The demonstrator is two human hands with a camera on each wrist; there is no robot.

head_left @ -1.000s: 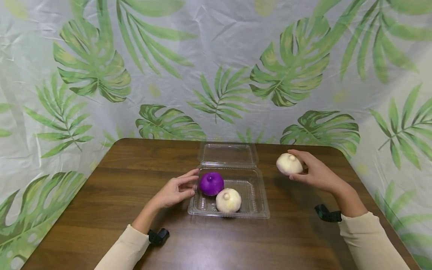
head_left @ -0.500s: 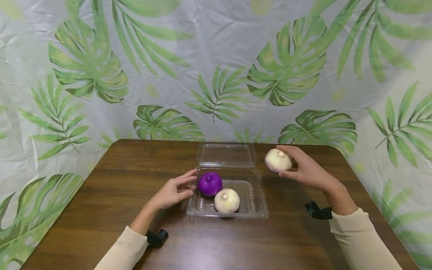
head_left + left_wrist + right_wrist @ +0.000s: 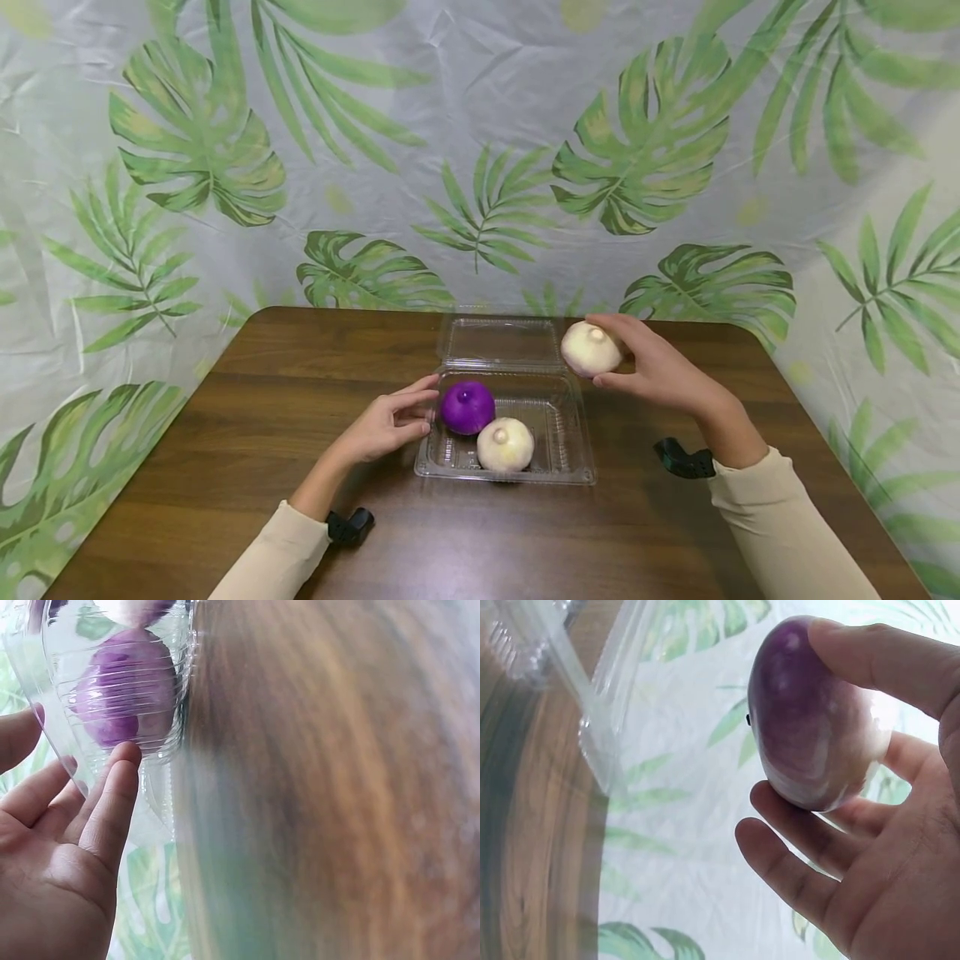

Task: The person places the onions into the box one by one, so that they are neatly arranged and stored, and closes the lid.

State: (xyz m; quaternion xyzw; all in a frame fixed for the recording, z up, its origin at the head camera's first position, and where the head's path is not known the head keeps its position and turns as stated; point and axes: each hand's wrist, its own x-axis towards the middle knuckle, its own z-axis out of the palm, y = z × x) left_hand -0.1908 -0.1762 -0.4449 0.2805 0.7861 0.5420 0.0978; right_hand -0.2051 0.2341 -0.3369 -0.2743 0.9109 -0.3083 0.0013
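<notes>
I see my right hand [image 3: 660,371] curled around a white onion [image 3: 590,348], held above the back right corner of the clear box [image 3: 577,454] on the table [image 3: 262,417]. My left hand [image 3: 386,425], fingers relaxed, touches the box's left wall beside the purple onion [image 3: 467,407].

Count: 3 onions total; 2 white, one [image 3: 506,444] in the box and one [image 3: 590,349] held above its right edge; 1 purple onion [image 3: 467,407] in the box; 1 clear clamshell box [image 3: 572,450], lid open; 1 table [image 3: 247,400]; 2 hands: left [image 3: 386,425], right [image 3: 660,371].
</notes>
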